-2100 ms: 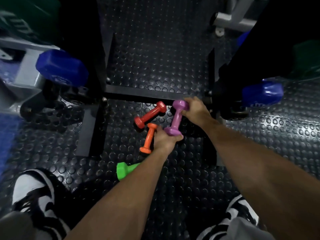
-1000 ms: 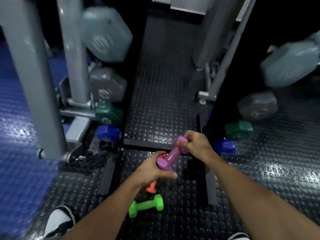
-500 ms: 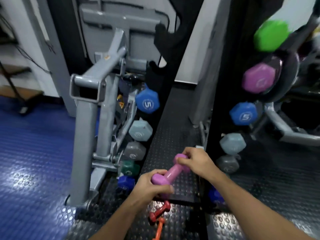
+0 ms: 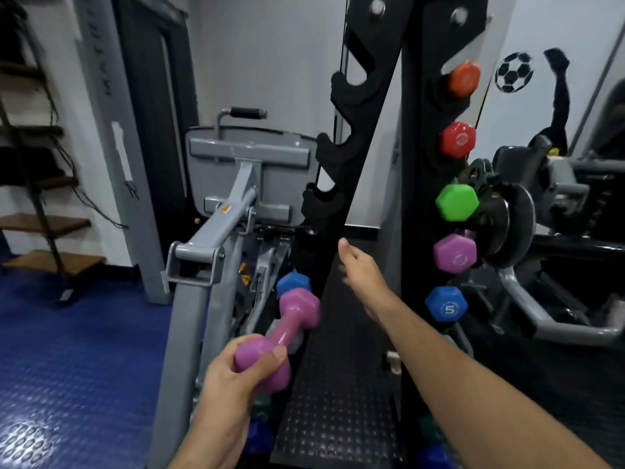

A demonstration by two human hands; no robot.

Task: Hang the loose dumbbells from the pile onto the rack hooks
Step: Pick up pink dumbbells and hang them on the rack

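Note:
My left hand (image 4: 233, 377) grips the near end of a purple dumbbell (image 4: 287, 328), which tilts up and away toward the black rack (image 4: 411, 164). My right hand (image 4: 360, 270) is off the dumbbell, empty, fingers apart, reaching up beside the rack's left column. That column has several empty black hooks (image 4: 348, 86). On the right column hang an orange dumbbell (image 4: 464, 78), a red one (image 4: 457, 139), a green one (image 4: 456, 202), a purple one (image 4: 455, 252) and a blue one marked 5 (image 4: 446, 304). The floor pile is out of view.
A grey exercise machine (image 4: 216, 228) stands close on the left of the rack. Weight plates on another machine (image 4: 510, 214) sit right of the hung dumbbells. Studded black matting (image 4: 338, 401) runs between the rack columns; blue floor (image 4: 67, 350) lies to the left.
My view rose from the floor pile to the rack. Both hands lifted the purple dumbbell; my right hand has let go and moved up, leaving it in my left hand.

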